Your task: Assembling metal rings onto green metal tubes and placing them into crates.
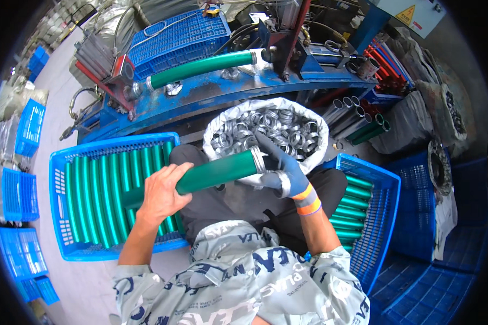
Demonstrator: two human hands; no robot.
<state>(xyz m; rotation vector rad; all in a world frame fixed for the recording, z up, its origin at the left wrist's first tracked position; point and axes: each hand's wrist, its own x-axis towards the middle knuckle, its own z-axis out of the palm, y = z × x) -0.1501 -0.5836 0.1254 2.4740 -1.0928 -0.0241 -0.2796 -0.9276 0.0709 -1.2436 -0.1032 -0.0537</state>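
Observation:
My bare left hand (pixel 167 190) is wrapped round a green metallic tube (pixel 217 172), which lies slantwise over my lap with its right end higher. At that right end sits a threaded silver metal ring (pixel 258 160). My right hand (pixel 288 169), in a blue-grey glove with a striped cuff, has its thumb and fingers closed about this end. A second silver ring (pixel 282 184) shows against the gloved palm. Just beyond stands a white sack (pixel 322 130) full of loose silver rings (pixel 265 125). The tube's left end overlaps the left crate.
A blue crate (pixel 57 189) of green tubes stands at my left, another blue crate (pixel 387 216) of tubes at my right. Ahead, a blue machine bench (pixel 200 100) carries a green tube (pixel 200 69) between two end fixtures. Several loose tubes (pixel 358 116) lie right of the sack.

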